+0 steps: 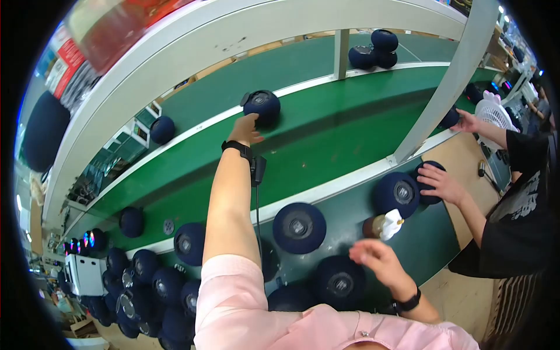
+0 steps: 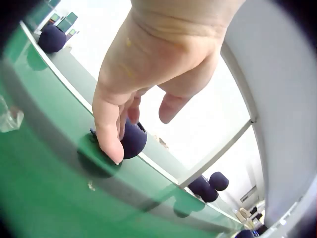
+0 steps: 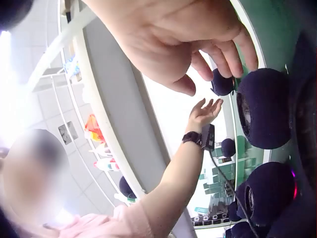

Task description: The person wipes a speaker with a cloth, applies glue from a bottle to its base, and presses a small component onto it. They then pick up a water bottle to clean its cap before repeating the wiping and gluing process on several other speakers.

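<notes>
One navy fabric-covered speaker (image 1: 263, 105) is sitting at the green belt's (image 1: 318, 160) far edge by our uncurled left grip (image 1: 245, 129), and, our right grip (image 1: 380, 263) hanging loose, we are judging it firm, weighty, best cupped around its sides.

Top: pale pink (image 1: 315, 329), cloth loosely creased across chest. Small shiny button-like fastening (image 1: 364, 334) close to neckline. Sleeves short; left sleeve (image 1: 229, 286) ends near elbow, hem faintly visible. Forearms uncovered; left hand (image 1: 247, 128) and right hand (image 1: 378, 261) both bare. Left wrist: black strap (image 1: 236, 147), fairly broad, wrapped right round. Against it, a black box-shaped unit (image 1: 258, 170), squared edges. Thin dark cable (image 1: 258, 216) leaves the unit, runs alongside the forearm toward the sleeve. Right wrist: dark band (image 1: 408, 301), similar in colour; finer details too small to read.
</notes>
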{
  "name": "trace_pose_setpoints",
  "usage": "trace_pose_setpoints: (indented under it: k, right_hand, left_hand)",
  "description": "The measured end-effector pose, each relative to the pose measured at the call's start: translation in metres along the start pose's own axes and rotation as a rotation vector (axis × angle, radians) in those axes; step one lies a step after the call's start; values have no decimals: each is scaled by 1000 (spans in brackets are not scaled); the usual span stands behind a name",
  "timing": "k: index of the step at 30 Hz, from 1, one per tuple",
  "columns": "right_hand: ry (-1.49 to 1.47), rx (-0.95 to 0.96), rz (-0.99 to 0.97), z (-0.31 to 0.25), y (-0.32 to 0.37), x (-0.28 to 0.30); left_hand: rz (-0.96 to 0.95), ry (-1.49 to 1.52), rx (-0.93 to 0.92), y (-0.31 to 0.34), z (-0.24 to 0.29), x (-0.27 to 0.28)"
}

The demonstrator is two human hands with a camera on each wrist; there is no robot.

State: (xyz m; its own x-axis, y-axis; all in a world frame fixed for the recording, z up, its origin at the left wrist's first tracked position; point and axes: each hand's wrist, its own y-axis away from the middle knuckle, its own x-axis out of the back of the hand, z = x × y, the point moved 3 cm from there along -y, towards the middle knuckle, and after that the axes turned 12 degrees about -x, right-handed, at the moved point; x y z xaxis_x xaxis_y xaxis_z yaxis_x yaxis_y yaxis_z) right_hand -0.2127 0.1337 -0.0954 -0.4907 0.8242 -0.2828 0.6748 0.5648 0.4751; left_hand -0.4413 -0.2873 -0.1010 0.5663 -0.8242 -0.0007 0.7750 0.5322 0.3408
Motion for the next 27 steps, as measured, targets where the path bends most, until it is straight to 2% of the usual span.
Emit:
trace_pose_setpoints:
  k: [4,5,7,11,16,18,22,24,25,27]
  right_hand:
    - [-13,-40,132,17,36,34]
    - [-13,-44,144,22,42,40]
    - [-48,-130,128,35,49,50]
    - [-86,-149,82,51,48,62]
    - [-158,-148,100,58,38,66]
    - [-168,-153,106,57,33,65]
    - [-163,-151,98,56,30,64]
    - [-160,-158,89,57,32,65]
    - [-155,-162,77,59,34,65]
    - [-165,-171,67,59,40,60]
  left_hand:
    - [31,99,9,-40,-10,-18]
    - [88,114,32,-49,-17,-21]
    - [207,138,77,-66,-27,-25]
    - [212,29,10,-108,-40,-25]
    - [385,105,-28,-86,-31,-43]
    - [360,124,-208,-93,-33,-45]
    - [276,44,-231,-83,-26,-67]
    - [241,-243,-380,-83,-22,-79]
    - [230,-239,-383,-91,-28,-83]
    - [38,-157,-518,-98,-34,-87]
